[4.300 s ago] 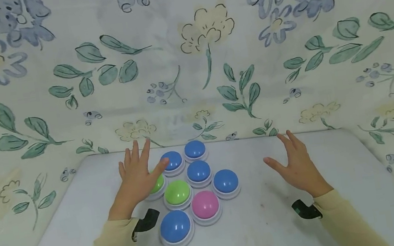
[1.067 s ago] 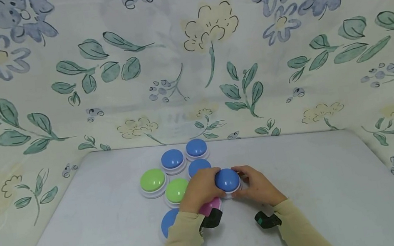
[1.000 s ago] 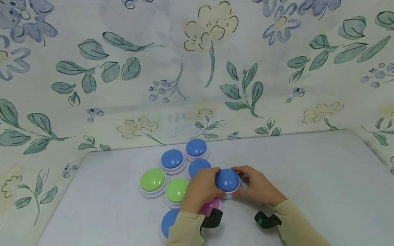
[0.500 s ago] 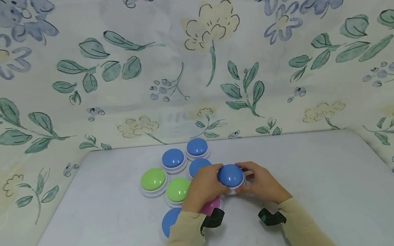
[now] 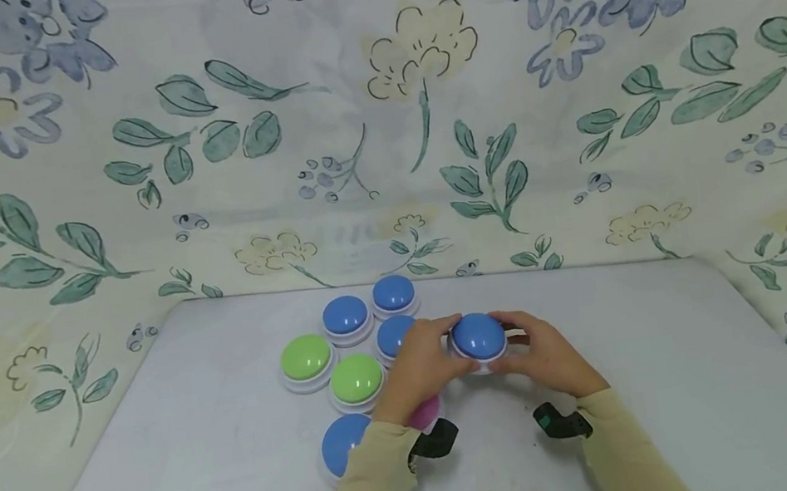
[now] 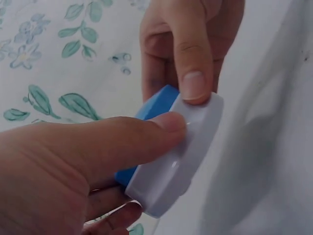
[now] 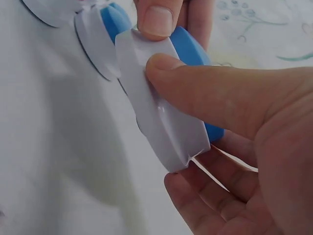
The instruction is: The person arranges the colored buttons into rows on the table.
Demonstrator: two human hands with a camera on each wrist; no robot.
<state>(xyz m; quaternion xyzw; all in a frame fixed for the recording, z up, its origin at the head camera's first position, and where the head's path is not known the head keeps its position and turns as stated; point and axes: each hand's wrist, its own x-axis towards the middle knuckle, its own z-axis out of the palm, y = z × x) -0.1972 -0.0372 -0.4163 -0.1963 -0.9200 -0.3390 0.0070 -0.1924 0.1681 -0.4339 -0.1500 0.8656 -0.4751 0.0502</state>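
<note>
Well to the right of the near green button (image 5: 356,378) on a white table (image 5: 640,337), a held blue button (image 5: 478,336) is gripped from both sides, its dome turned upward. One side of its white base (image 6: 168,171) is pressed by the thumb of the left hand (image 5: 418,368), with fingers curled round; the opposite side is pinched likewise by the right hand (image 5: 548,351).

Over the past second, the held blue button has been shifted farther to the right of the near green button, and slightly beyond it. It is judged to have been lifted clear of the table and parted from the group, its weight borne by both hands.

No such shift is seen among the others. A second green button (image 5: 306,357) is placed left of and beyond the near green button; farther beyond are set a back blue button (image 5: 345,314) and, to its right, the rearmost blue button (image 5: 393,292). Beyond and to the right, a middle blue button (image 5: 395,336) is partly covered by the left hand. On the near side, a pink button (image 5: 426,414) and a front blue button (image 5: 344,445) are partly hidden.
</note>
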